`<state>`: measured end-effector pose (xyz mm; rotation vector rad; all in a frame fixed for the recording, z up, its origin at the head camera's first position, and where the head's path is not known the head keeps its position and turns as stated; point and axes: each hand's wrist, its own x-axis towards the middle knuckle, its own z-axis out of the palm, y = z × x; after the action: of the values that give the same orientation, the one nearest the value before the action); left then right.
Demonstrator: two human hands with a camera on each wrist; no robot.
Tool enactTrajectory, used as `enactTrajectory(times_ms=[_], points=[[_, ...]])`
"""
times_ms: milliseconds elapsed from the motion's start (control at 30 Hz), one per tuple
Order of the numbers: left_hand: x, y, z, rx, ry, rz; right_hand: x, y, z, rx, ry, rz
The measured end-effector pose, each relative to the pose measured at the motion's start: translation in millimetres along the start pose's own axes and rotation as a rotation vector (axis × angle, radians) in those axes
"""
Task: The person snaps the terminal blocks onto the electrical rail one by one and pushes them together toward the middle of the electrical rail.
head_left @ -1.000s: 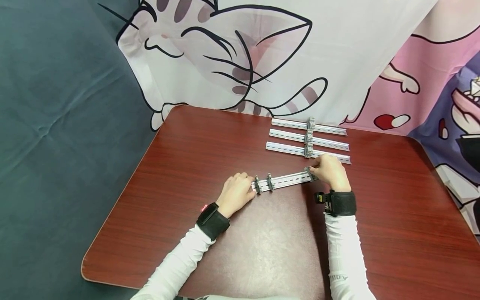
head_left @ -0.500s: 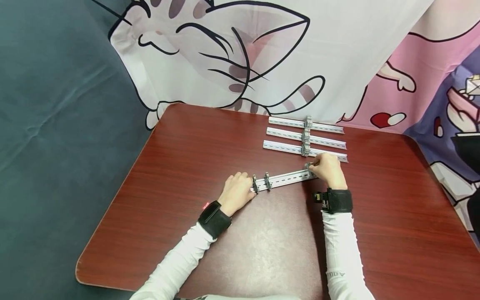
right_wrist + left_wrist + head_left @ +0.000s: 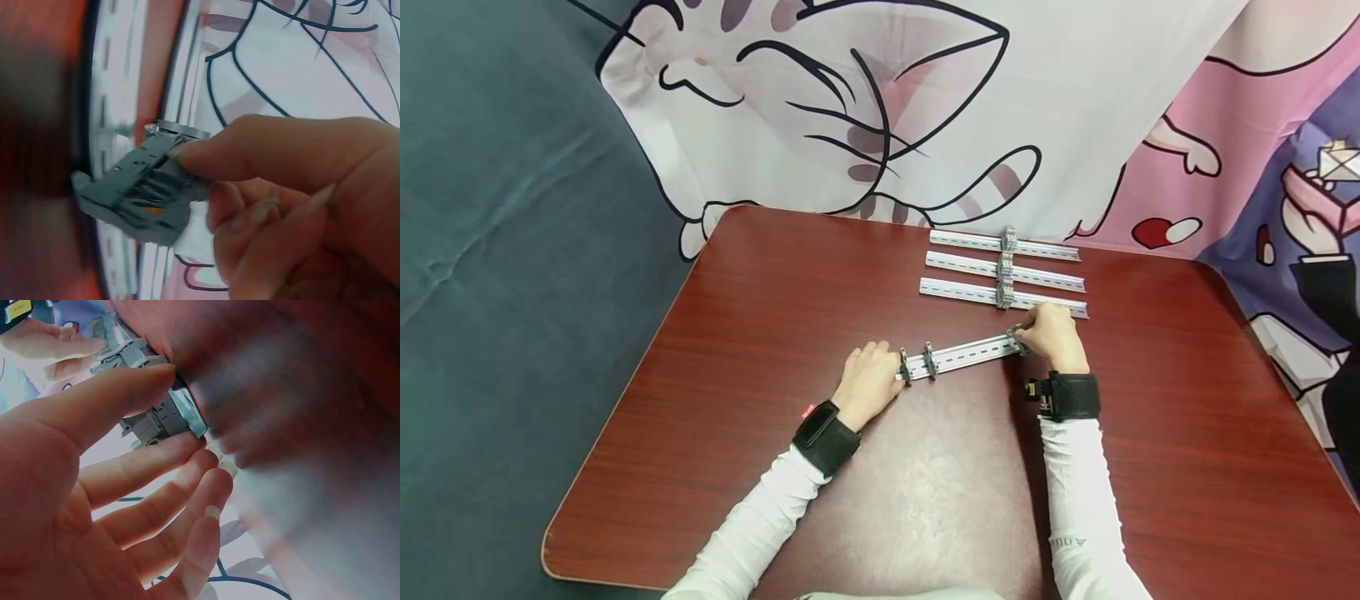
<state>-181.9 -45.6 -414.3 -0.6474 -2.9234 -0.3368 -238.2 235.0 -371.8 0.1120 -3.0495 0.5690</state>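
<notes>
A slotted metal DIN rail (image 3: 972, 354) lies slightly slanted on the table. Its left end is held between thumb and fingers of my left hand (image 3: 867, 385); the left wrist view shows the rail end (image 3: 189, 411) between them. Two grey terminal blocks (image 3: 929, 361) stand on the rail close to that hand. At the rail's right end my right hand (image 3: 1052, 337) pinches another grey terminal block (image 3: 140, 194) between thumb and fingers. In the right wrist view this block sits tilted against the rail (image 3: 112, 134); whether it is clipped on, I cannot tell.
Behind, three more DIN rails (image 3: 958, 287) lie parallel, with a row of grey terminal blocks (image 3: 1005, 268) across them. The nearest one is just beyond my right hand. The brown table (image 3: 700, 417) meets a printed curtain (image 3: 820, 158) at the back.
The head view has shifted slightly, so everything sits a little further left. The block in my right hand has tipped lower toward the rail. The left hand keeps its hold.
</notes>
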Motion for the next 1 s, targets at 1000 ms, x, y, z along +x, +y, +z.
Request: enactTrajectory(times_ms=[1000], points=[[1.7,-2.0,-0.1,-0.038,-0.043,-0.03,2.8,5.0,4.6,0.063,-0.053,0.154]])
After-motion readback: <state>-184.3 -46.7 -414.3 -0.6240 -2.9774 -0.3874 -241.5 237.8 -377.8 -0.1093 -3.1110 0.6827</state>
